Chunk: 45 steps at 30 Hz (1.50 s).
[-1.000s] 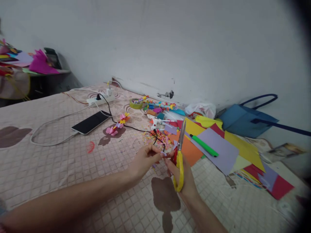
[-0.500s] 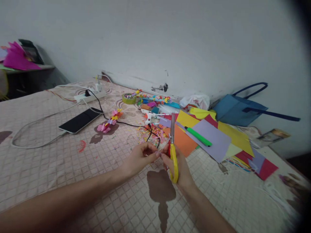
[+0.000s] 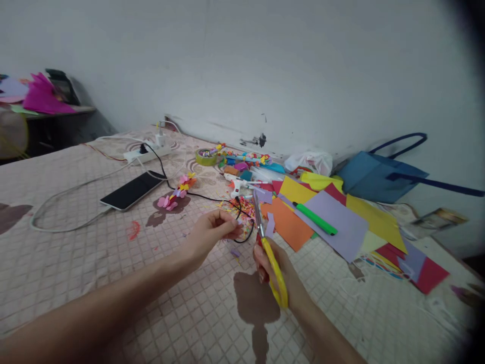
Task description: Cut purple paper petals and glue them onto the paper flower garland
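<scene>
yellow-handled scissors (image 3: 276,275) rest in the right hand (image 3: 282,263), whose fingers close around the handles while the blades point away from the person and look nearly shut. the left hand (image 3: 212,230) is just beside them, apart from the blades, thumb and forefinger narrowed to a pinch with a tiny lilac scrap (image 3: 239,222) showing at the tips. both hands are above a checked, patterned cloth (image 3: 182,308).

beyond the hands, a loose pile of colourful paper clippings (image 3: 244,207) lies by a white glue gun (image 3: 237,188) and its black cable. a lilac strip (image 3: 270,225) lies just to the right of the blades. farther right, a green marker (image 3: 315,219) lies across a lilac sheet (image 3: 339,225), among overlapping yellow, orange and red sheets, with a blue bag (image 3: 379,176) behind them near the wall.

to the left, pink, yellow and lilac paper flowers (image 3: 177,192) sit between the clippings and a dark-screened device (image 3: 132,191). behind that device is a white power strip (image 3: 147,153); a roll of yellow-green tape (image 3: 205,157) stands farther right, near the wall.
</scene>
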{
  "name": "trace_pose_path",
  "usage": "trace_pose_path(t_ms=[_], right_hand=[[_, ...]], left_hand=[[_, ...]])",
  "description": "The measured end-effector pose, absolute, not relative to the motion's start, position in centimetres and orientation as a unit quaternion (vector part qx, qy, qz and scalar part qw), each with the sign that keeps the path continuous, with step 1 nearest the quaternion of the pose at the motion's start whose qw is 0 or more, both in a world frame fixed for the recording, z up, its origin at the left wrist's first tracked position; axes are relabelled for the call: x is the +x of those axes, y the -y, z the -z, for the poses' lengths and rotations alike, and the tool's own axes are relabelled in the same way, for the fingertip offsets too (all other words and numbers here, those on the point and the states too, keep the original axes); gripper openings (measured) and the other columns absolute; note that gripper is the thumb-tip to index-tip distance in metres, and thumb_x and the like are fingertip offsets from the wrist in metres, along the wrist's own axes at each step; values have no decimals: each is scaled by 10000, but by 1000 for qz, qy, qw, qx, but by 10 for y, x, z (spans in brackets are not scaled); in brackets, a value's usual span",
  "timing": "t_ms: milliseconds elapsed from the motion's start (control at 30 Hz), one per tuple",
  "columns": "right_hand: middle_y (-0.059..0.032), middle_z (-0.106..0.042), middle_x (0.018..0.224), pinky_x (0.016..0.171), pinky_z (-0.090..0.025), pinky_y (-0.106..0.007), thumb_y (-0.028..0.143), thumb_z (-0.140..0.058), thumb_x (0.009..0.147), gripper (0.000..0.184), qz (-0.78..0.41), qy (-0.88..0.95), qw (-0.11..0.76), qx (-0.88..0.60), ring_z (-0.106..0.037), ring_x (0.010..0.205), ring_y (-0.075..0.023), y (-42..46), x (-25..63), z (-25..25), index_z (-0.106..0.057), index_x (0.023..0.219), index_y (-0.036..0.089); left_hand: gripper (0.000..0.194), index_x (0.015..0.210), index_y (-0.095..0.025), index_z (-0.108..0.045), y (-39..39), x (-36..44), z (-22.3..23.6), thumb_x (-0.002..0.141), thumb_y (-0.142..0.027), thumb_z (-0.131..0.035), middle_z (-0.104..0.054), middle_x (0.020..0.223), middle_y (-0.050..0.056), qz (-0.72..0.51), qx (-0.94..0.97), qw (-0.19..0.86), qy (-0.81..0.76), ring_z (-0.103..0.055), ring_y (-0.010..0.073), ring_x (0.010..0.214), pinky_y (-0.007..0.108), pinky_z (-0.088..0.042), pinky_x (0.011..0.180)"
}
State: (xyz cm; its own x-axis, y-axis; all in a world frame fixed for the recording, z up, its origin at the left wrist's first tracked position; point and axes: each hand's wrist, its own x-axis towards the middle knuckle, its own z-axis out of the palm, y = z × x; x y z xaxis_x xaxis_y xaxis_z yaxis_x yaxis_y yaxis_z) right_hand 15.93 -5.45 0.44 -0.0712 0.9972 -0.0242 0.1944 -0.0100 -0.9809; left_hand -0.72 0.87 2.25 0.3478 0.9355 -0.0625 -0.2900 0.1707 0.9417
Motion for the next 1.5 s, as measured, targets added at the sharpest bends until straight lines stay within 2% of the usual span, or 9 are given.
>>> trace_pose_path(t_ms=[167, 300, 700, 833, 967, 1500], right_hand=[[69, -374, 559, 422, -304, -204, 441, -486, 831, 290, -431, 625, 343, -553, -353, 458, -81, 59, 158, -8, -400, 685, 206], [65, -381, 572, 411, -284, -203, 389, -503, 811, 234, -420, 631, 316, -570, -348, 465, -86, 57, 159, -1, -419, 690, 207], [45, -442, 597, 478, -313, -213, 344, -531, 787, 204, -421, 631, 328, -563, -376, 525, -103, 57, 158, -1, -423, 681, 206], [46, -435, 584, 491, -322, -219, 387, -541, 787, 248, -407, 633, 339, -565, -378, 527, -106, 57, 159, 1, -432, 663, 202], [47, -428, 583, 449, -309, -210, 416, -527, 804, 269, -398, 637, 324, -575, -376, 508, -102, 58, 159, 0, -434, 669, 202], [57, -408, 566, 395, -303, -190, 314, -565, 766, 191, -445, 607, 335, -566, -342, 453, -84, 58, 156, -3, -437, 671, 208]], left_hand=[[175, 729, -136, -558, -13, -15, -28, 718, -258, -683, -685, 737, 33, -488, 441, 668, -348, -647, 132, 703, 269, -504, 718], [162, 729, -138, -550, -13, -16, -32, 723, -243, -674, -681, 730, 25, -509, 429, 658, -352, -649, 132, 698, 279, -503, 724], [173, 735, -130, -553, -13, -16, -33, 720, -251, -676, -661, 713, 16, -521, 430, 649, -350, -623, 112, 657, 249, -494, 681], [176, 740, -127, -553, -12, -16, -33, 716, -245, -681, -661, 710, 22, -524, 429, 645, -354, -622, 114, 655, 246, -493, 671], [171, 737, -128, -553, -12, -16, -34, 718, -245, -677, -661, 708, 24, -523, 430, 643, -358, -621, 115, 656, 250, -492, 680], [171, 738, -131, -555, -14, -15, -30, 720, -251, -675, -673, 723, 30, -526, 425, 645, -355, -632, 120, 675, 267, -504, 712]])
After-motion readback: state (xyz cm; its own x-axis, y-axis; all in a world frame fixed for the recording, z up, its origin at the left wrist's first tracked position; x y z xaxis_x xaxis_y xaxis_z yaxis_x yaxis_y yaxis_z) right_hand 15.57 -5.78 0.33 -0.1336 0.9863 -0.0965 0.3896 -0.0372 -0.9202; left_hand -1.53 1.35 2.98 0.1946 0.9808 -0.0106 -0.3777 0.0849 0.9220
